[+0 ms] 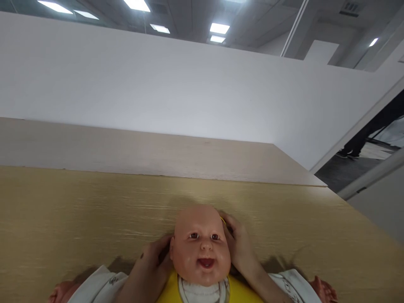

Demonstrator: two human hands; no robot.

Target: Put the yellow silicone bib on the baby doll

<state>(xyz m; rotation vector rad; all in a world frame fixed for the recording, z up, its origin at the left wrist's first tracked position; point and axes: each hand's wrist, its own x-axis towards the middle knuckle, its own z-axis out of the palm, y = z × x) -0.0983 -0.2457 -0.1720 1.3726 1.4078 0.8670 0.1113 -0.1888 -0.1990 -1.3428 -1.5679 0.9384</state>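
A baby doll (202,248) lies face up on the table, its bald head in the middle near the bottom of the view. It wears a white long-sleeved top (97,286) and, over its chest, a yellow bib (170,290) with a pale neckline. Against the head's left side is my left hand (159,252), its fingers curled in behind the neck and largely hidden. My right hand (238,240) bends round the other side of the head. A thin yellow edge or strap (223,219) shows at its fingers. What the fingertips do behind the head is hidden.
The doll's arms spread to both sides, with a doll hand (323,290) at the right. Behind the yellowish tabletop (94,206) runs a paler board (158,153), then a white partition (158,84) with glass above. At the far right, a person's legs (356,143) show through an opening.
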